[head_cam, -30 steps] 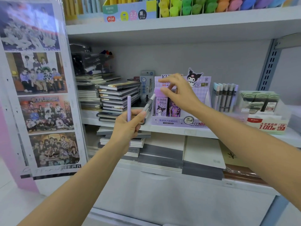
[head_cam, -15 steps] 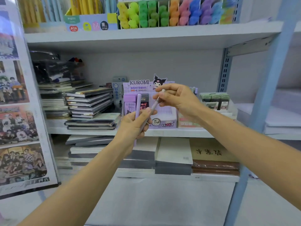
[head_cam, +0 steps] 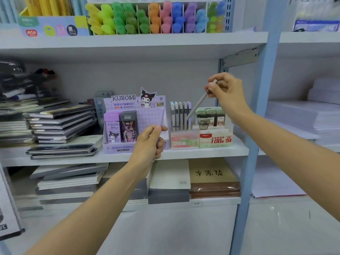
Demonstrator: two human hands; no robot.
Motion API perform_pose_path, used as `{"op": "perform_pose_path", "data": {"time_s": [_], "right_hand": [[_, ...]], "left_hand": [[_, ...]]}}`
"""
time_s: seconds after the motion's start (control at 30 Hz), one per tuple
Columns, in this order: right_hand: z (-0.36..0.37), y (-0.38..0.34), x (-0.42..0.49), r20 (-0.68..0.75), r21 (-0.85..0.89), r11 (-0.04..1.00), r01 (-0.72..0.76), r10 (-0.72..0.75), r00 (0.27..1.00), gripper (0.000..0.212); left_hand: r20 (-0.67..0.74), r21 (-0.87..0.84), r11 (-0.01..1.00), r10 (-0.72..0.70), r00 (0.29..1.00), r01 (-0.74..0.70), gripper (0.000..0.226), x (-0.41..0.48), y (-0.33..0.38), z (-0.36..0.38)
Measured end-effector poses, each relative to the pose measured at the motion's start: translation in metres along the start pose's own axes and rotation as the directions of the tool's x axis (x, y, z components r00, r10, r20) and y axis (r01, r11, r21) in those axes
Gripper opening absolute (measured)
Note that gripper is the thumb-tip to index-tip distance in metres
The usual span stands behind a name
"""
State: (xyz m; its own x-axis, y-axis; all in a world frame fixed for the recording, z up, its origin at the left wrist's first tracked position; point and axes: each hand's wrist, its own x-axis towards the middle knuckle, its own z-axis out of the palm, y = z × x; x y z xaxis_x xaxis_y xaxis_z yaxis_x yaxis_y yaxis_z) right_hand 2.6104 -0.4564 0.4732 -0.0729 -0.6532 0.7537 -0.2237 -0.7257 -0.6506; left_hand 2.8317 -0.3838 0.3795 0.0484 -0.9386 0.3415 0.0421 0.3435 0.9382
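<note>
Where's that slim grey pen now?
Head view, right of centre: the slim grey pen is pinched in the right hand, tilted tip-down toward the upright row of pens on the middle shelf, beside green refill boxes.

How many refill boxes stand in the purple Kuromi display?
2: a lilac box at the left end of the Kuromi display, a dark box beside it; others may hide behind them.

Bright even light, soft shadows under the shelves, slight overall blur, wide-angle bending at the edges
</note>
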Motion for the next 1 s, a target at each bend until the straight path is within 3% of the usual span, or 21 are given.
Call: {"op": "perform_pose_path", "data": {"time_s": [0.2,0.53,0.73,1.0], "right_hand": [[0.023,0.026,-0.001,0.129,-0.137,0.988,-0.071,0.088,0.988,0.01],[0.038,0.034,0.002,0.409,-0.223,0.975,0.024,0.071,0.91,0.01],[0.042,0.034,0.027,0.261,-0.176,0.984,-0.021,0.067,0.963,0.007],[0.054,0.044,0.035,0.426,-0.285,0.958,0.025,0.104,0.899,0.008]], "left_hand": [[-0.052,0.039,0.999,-0.013,0.999,0.015,0.021,0.016,-0.005,0.001],[0.019,0.014,0.999,0.034,0.999,-0.035,0.026,0.044,-0.013,-0.009],[0.057,0.034,0.997,0.07,0.996,-0.072,0.024,0.055,-0.013,-0.009],[0.039,0.001,1.0,-0.008,0.999,0.008,0.014,0.061,-0.014,-0.014]]}}
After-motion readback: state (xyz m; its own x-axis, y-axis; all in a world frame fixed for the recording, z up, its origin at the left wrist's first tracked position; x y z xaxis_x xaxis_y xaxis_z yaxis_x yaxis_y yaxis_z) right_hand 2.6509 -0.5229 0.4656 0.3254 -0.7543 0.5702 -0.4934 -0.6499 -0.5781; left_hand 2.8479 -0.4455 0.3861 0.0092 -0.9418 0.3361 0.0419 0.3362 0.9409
